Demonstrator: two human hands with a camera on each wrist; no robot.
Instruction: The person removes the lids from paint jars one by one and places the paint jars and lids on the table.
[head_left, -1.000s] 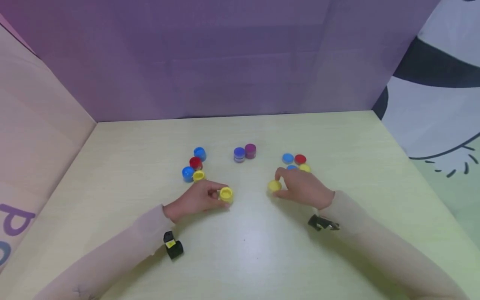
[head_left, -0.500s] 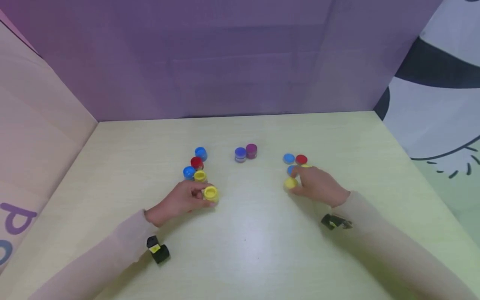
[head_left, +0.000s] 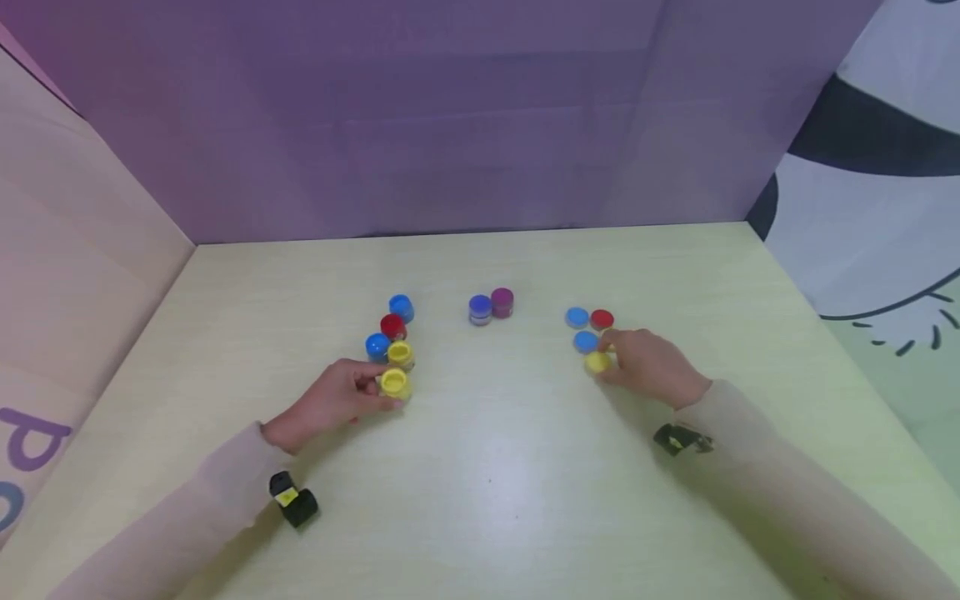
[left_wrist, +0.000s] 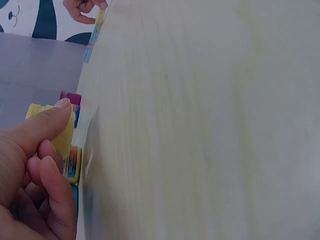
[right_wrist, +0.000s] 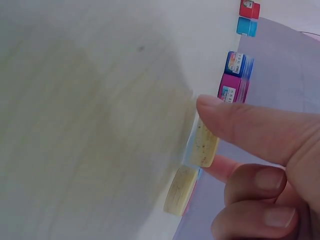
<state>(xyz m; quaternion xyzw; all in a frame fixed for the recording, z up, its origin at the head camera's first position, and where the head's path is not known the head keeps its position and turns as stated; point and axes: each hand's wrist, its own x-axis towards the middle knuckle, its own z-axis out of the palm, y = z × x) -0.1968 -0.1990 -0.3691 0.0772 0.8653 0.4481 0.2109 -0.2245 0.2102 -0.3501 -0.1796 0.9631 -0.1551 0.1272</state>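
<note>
On my remote feed, left of centre, the left hand [head_left: 330,396] pinches a yellow jar [head_left: 395,384]: squat, round, roughly upright, apparently lidless. Right of centre, the right hand [head_left: 652,367] grips a yellow disc [head_left: 597,362], smooth-topped. Just beyond the held jar, nearer the left hand, stands a second yellow jar [head_left: 401,356]; contact I cannot tell.

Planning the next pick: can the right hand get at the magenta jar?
Probably not yet: the right hand pinches a yellow lid, though only flat lids lie toward the magenta jar.
</note>
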